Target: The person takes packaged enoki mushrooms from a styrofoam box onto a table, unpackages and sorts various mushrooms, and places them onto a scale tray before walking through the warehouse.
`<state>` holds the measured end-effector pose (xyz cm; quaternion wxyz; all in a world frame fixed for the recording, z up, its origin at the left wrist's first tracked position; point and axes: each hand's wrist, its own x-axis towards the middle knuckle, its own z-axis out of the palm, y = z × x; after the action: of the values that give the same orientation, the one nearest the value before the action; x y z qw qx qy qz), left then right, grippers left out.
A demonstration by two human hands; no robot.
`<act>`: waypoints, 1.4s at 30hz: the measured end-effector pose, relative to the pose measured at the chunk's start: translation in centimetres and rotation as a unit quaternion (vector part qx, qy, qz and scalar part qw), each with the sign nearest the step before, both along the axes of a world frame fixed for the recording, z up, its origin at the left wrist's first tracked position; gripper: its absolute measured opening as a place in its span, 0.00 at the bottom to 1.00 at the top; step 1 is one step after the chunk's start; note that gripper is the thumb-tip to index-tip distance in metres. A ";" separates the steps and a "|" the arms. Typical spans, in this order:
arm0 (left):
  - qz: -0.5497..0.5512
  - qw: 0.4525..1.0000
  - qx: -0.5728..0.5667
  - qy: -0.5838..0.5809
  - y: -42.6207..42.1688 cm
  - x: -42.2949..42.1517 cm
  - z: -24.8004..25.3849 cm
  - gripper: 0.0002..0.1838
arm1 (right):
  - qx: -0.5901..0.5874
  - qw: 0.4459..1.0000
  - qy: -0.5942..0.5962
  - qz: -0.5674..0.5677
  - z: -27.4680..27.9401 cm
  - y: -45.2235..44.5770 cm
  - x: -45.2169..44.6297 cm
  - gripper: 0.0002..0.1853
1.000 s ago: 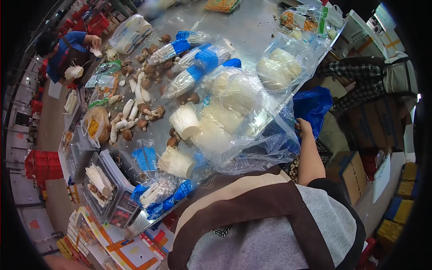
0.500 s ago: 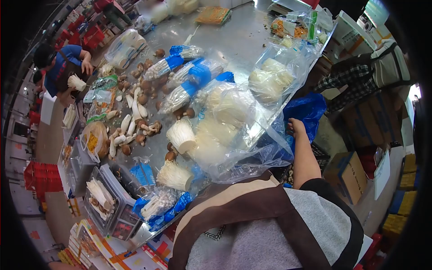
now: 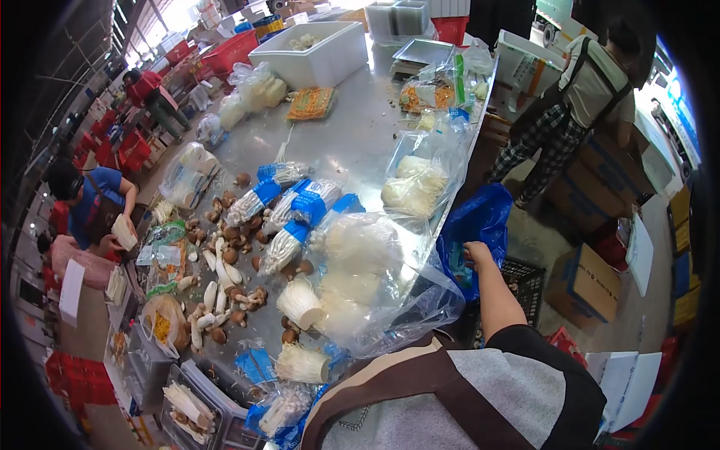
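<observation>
My right hand (image 3: 475, 256) is at the right edge of the metal table, its fingers curled on a blue plastic bag (image 3: 480, 217). The bag hangs beside the table, puffed out above a black crate (image 3: 526, 281). Close by on the table is a large clear plastic bag (image 3: 360, 251) of pale enoki mushrooms. A loose enoki bunch (image 3: 300, 303) lies to its left, and another enoki bunch (image 3: 302, 363) is nearer my body. Nothing of my left hand shows.
Brown-capped mushrooms (image 3: 234, 238) and blue-banded mushroom packs (image 3: 309, 201) cover the table's middle. A white foam box (image 3: 311, 56) stands at the far end. Co-workers stand left (image 3: 97, 206) and right (image 3: 581, 97). A cardboard box (image 3: 583, 286) sits on the floor.
The view has tilted up, showing more of the far end. My right hand stays at the blue bag, which now looks more spread. The co-worker at right is more upright.
</observation>
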<state>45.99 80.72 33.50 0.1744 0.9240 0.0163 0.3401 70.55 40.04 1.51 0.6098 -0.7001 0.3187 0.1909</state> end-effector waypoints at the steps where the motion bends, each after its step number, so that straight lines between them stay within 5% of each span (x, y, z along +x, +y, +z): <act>1: -0.002 1.000 -0.008 0.002 0.0 -0.3 -0.2 0.19 | -0.005 1.000 0.000 0.002 0.4 0.1 -0.3 0.12; 8: 0.030 0.999 0.011 -0.036 2.5 -4.0 2.3 0.18 | -0.007 1.000 -0.011 0.010 1.2 1.3 0.0 0.06; 15: 0.139 0.977 0.131 -0.091 6.8 -12.5 10.4 0.18 | 0.069 0.987 -0.127 0.065 -7.1 -1.2 7.9 0.06; 16: 0.156 0.972 0.148 -0.094 7.3 -13.8 11.5 0.18 | -0.031 0.949 -0.213 0.230 -10.5 -4.0 11.4 0.11; 19: 0.204 0.955 0.190 -0.098 8.5 -17.0 14.5 0.17 | 0.010 0.967 -0.214 0.137 -4.5 -2.5 14.1 0.09; 20: 0.219 0.950 0.201 -0.096 8.9 -18.0 15.3 0.17 | 0.133 0.968 -0.194 0.085 -3.4 -1.8 14.5 0.07; 22: 0.244 0.940 0.225 -0.084 9.9 -19.6 17.1 0.17 | 0.119 0.971 -0.170 0.119 1.9 -0.8 14.4 0.12; 23: 0.253 0.935 0.236 -0.077 10.3 -20.4 17.7 0.17 | 0.177 0.947 -0.254 0.085 1.5 -0.4 15.3 0.11; 25: 0.270 0.927 0.251 -0.061 11.0 -21.4 18.5 0.17 | 0.100 0.979 -0.174 0.036 3.1 -1.5 18.3 0.13; 26: 0.275 0.925 0.258 -0.055 11.4 -21.6 18.8 0.17 | 0.128 0.970 -0.179 0.106 3.0 -3.5 20.2 0.15; 32: 0.278 0.926 0.255 -0.031 13.5 -21.0 18.8 0.17 | 0.029 0.964 -0.262 0.020 10.4 0.3 18.3 0.24; 42: 0.282 0.941 0.187 -0.034 13.9 -20.0 15.1 0.16 | -0.029 0.924 -0.371 0.085 20.9 5.4 10.6 0.18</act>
<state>26.03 94.60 48.57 -0.1036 0.8854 0.2063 0.4035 81.15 45.40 22.46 0.6456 -0.7625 0.0137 -0.0404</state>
